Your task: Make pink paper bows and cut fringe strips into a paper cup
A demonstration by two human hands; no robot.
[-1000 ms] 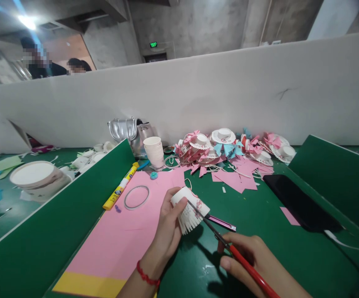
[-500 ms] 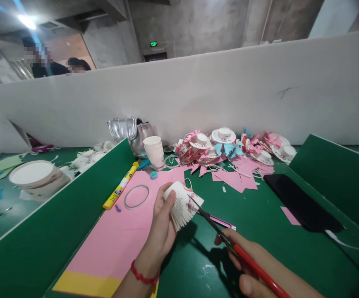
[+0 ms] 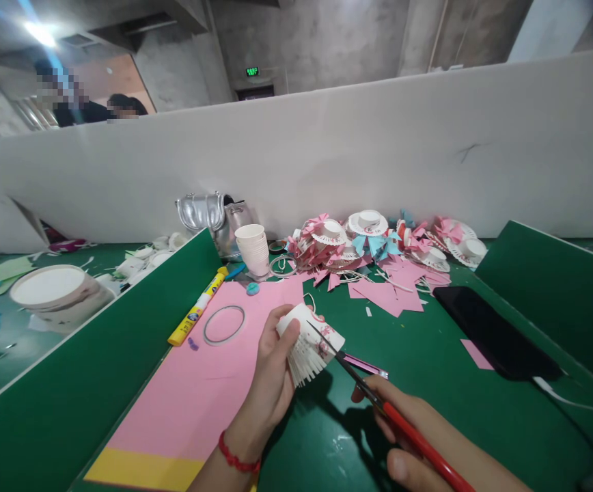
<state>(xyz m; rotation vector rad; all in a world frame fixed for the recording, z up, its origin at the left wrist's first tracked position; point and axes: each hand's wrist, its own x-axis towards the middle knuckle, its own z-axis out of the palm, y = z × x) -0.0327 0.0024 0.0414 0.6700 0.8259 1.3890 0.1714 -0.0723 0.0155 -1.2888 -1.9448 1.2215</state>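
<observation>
A white paper cup (image 3: 311, 336) with a pinkish floral print is gripped in my left hand (image 3: 270, 365), thumb on its side and fingers behind. Its lower-left edge is cut into a fringe of narrow strips. My right hand (image 3: 404, 424) is closed on red-handled scissors (image 3: 413, 432). Their dark blades lie at the cup's printed side, the tip reaching its upper middle. A pink box cutter (image 3: 365, 365) lies on the green table behind the blades. Under my left forearm is a sheet of pink paper (image 3: 184, 396).
A roll of tape (image 3: 225, 324) and a yellow glue stick (image 3: 197, 314) lie left. Stacked paper cups (image 3: 253, 251) and a silver bag (image 3: 201, 212) stand behind. Finished-looking paper cup crafts (image 3: 332, 236) pile up at the back. A black phone (image 3: 496, 331) lies right, between green dividers (image 3: 557, 294).
My left hand and the cup have shifted slightly right and down. The scissor blades now reach farther across the cup's side.
</observation>
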